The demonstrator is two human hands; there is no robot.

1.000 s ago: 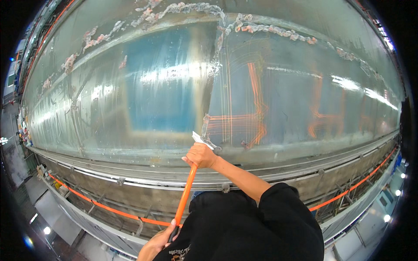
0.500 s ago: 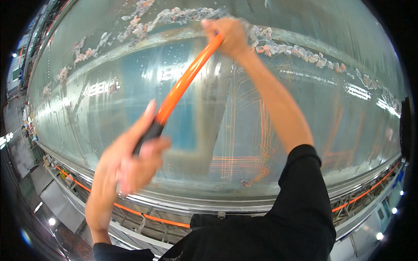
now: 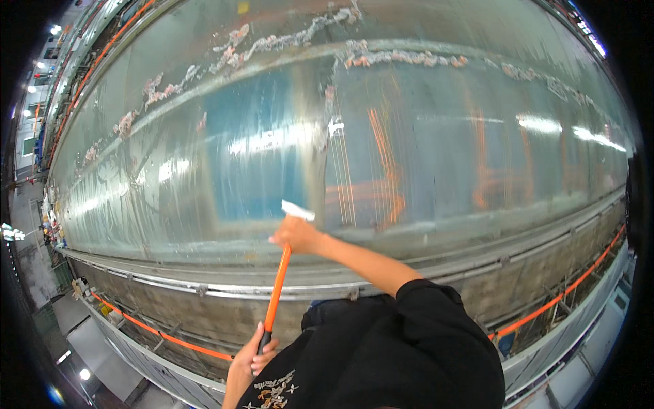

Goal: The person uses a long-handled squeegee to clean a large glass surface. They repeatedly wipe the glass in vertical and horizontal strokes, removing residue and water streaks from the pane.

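Observation:
A long scraper [image 3: 276,293] with an orange shaft, black grip and pale, flat head spans both my hands. High on the shaft, just below the head, my right hand [image 3: 298,235] is closed round it. My left hand [image 3: 255,358] wraps the black grip close to my body. The head lies over the near part of a large, wet, grey-green surface [image 3: 170,225], by the lower right of a blue rectangular area [image 3: 255,157]; whether it touches cannot be made out. Crumpled grey-pink residue [image 3: 402,59] runs in broken lines across the far part.
A metal rail [image 3: 238,290] borders the surface's near side, with a brownish recessed strip in front of it. An orange pipe or cable [image 3: 163,334] follows the walkway edge. Orange streaks [image 3: 381,157] and bright light reflections mark the surface right of the blue area.
Both hands have drawn the scraper toward my body, from the far residue line to the near edge. The shaft stands more upright in view, and the whole view has shifted.

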